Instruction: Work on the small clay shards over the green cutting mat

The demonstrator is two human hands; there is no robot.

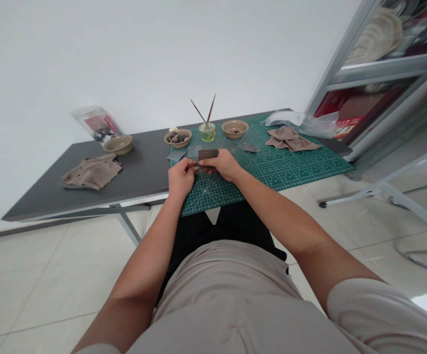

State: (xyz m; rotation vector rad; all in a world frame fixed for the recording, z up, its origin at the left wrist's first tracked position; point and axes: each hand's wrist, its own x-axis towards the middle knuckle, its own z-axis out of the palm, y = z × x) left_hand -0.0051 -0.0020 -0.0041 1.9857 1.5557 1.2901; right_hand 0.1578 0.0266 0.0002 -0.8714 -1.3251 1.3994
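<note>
My right hand [223,164] grips a dark brown rectangular block [208,155], possibly an abrasive pad, above the green cutting mat [283,169]. My left hand [181,177] pinches a small, thin dark piece [194,166] against the block's lower edge. Its exact shape is hidden by my fingers. Several flat grey sheets, perhaps sandpaper, lie just beyond my hands, including one [194,151] close to the block. Both hands are over the mat's near part.
A bowl of dark fragments [177,137], a tan bowl [234,129], a green-liquid jar with two sticks [206,132], and a crumpled cloth [290,139] stand beyond the mat. Another bowl [117,144], cloth [92,172], and clear bag [97,124] lie on the grey table [44,201].
</note>
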